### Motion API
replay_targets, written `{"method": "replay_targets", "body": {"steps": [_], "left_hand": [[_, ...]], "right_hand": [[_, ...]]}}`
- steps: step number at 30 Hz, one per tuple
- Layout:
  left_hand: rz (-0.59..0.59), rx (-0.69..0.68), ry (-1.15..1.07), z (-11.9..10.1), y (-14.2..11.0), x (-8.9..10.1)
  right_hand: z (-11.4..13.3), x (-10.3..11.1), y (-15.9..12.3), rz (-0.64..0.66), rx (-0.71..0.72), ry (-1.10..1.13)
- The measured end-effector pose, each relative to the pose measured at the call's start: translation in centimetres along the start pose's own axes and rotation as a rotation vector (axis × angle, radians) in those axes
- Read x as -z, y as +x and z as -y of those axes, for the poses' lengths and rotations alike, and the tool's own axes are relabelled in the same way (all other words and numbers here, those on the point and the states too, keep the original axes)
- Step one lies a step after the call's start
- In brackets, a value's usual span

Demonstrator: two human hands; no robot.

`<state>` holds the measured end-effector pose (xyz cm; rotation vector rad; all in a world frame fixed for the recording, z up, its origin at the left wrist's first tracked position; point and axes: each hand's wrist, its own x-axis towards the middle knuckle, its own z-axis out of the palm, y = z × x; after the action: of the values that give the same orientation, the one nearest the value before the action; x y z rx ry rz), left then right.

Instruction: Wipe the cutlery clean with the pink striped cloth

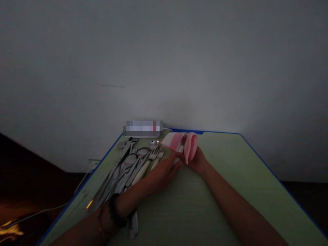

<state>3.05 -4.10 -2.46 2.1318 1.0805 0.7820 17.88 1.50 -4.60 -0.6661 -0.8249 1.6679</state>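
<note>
A fork [182,145] with a pale handle lies against a pink and white striped cloth [191,147], its tines pointing away from me. My left hand [167,168] is closed at the handle end of the fork, with its fingertips partly hidden. From the other side my right hand [197,161] grips the folded cloth, which covers most of its fingers. Left of my hands is a loose pile of cutlery: forks [153,154] with pale handles, spoons [131,159] and long metal pieces. My left forearm, with dark bands at the wrist, hides part of that pile.
The pale green table [246,181] has a blue edge. At its back stands a white box-like object [143,129], blurred out, with a white cord beside it. A grey wall [179,61] rises behind. Another cable [55,207] runs past the left edge.
</note>
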Motion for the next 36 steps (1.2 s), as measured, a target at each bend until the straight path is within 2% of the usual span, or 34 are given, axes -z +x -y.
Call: {"method": "replay_targets", "body": {"steps": [3, 6, 11, 14, 17, 21, 29, 36], "left_hand": [[0.09, -0.055, 0.069, 0.2, -0.1, -0.1], [0.153, -0.105, 0.202, 0.3, -0.1, -0.1], [0.15, -0.088, 0.281, 0.3, -0.2, -0.1], [0.149, -0.099, 0.291, 0.1, -0.2, -0.1], [0.204, -0.146, 0.302, -0.2, -0.4, 0.2], [0.242, -0.2, 0.321, -0.5, -0.7, 0.6], [0.256, -0.197, 0.347, -0.6, -0.8, 0.5], [0.268, -0.216, 0.376, -0.6, -0.8, 0.5]], "right_hand": [[-0.2, -0.1, 0.0, -0.011, -0.078, -0.003], [-0.4, 0.0, -0.1, -0.065, -0.044, -0.044], [-0.8, 0.0, 0.1, -0.147, 0.008, -0.014], [-0.8, -0.1, 0.3, -0.136, -0.045, 0.094], [-0.6, -0.2, 0.4, -0.141, -0.13, 0.172], [-0.4, 0.1, 0.5, -0.192, -0.133, 0.189], [-0.5, 0.5, 0.3, -0.09, 0.002, -0.068], [-0.9, 0.3, 0.4, -0.065, 0.013, -0.047]]}}
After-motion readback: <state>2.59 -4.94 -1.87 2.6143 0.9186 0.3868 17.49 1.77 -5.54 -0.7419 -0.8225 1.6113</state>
